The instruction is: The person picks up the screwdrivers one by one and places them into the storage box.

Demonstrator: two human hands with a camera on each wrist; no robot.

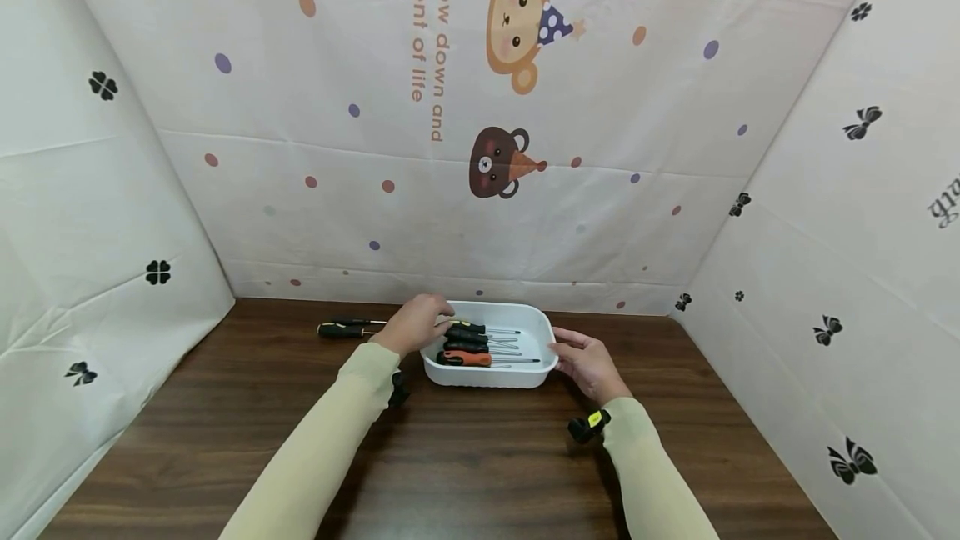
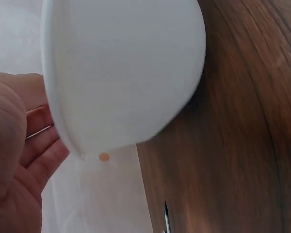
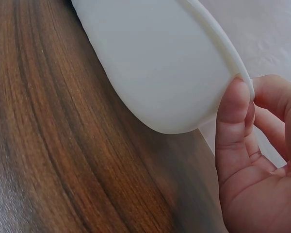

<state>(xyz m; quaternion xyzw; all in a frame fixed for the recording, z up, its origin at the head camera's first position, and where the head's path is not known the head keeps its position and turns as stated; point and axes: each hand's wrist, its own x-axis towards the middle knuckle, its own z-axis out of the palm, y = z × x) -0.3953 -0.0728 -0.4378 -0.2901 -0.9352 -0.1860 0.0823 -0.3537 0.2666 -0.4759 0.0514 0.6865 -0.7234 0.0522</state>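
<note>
A white plastic bin stands on the table, holding several screwdrivers with black handles and one with an orange and black handle. Over the bin's left rim is my left hand, its fingers curled around a thin metal screwdriver shaft; the handle is hidden. At the other end my right hand pinches the rim, with the thumb on the outside. Both wrist views show the bin's smooth outer wall close up.
Left of the bin, more black-handled screwdrivers lie on the dark wooden table. A screwdriver tip shows near the bin in the left wrist view. Printed white sheets rise behind the table and along both sides.
</note>
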